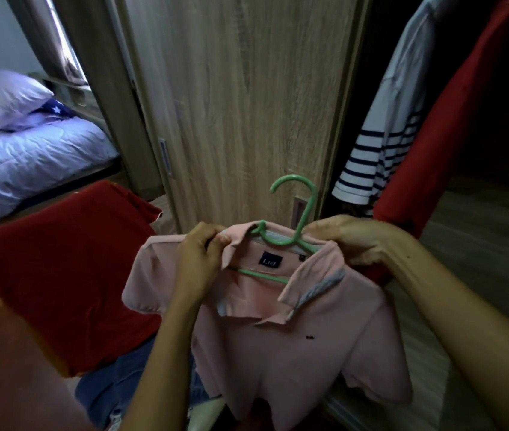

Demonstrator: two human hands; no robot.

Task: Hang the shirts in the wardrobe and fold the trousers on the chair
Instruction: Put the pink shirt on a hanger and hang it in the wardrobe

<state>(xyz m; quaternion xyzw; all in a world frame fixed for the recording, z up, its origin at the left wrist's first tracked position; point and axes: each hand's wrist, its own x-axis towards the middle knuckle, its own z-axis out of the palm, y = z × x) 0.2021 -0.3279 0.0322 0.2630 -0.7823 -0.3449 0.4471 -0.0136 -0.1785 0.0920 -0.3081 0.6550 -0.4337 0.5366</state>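
Gripping one pink shirt (293, 343), two hands, one hanger (296, 213)

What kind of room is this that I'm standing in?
Most likely a bedroom: a bed with a pillow at left, a wooden wardrobe door straight ahead, and a striped shirt and a red garment hanging in the wardrobe's open side at right.

"Ltd" (neck label (271, 262), pink shirt (293, 346))
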